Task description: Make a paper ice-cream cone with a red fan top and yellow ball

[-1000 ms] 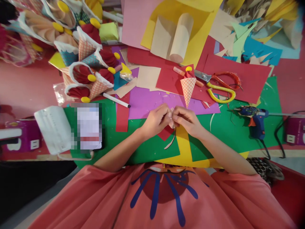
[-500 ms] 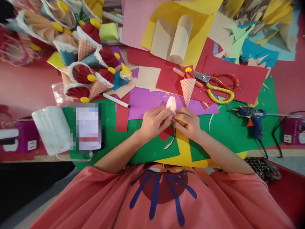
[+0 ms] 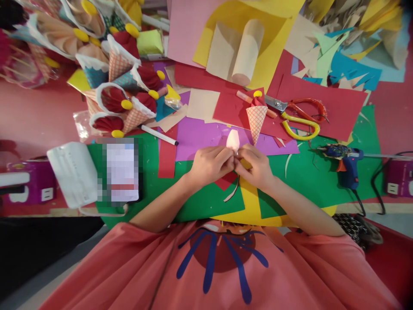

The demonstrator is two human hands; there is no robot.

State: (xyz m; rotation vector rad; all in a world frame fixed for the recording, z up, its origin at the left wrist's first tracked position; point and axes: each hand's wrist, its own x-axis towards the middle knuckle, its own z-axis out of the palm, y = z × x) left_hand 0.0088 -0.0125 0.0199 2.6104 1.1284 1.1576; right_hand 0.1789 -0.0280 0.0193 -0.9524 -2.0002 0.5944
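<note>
Between my fingertips a small pale pink piece, paper or felt by its look, stands up with its lower end pinched. My left hand is closed on it from the left. From the right, my right hand meets it, thumb and fingers pressed together at the base. Just beyond my right hand lies a small checked paper cone with a red swirl and a yellow dot on top. Scissors with red and yellow handles rest to its right. A thin pale strip hangs or lies below my hands.
A blue glue gun lies at the right. Finished felt cones crowd the upper left. A phone, a white power bank and a marker lie at left. A rolled beige sheet and scraps lie behind.
The pale pink piece, mostly hidden between my fingers earlier, now sticks up above them. My hands have shifted slightly and keep pinching its base. The surrounding objects stay put.
</note>
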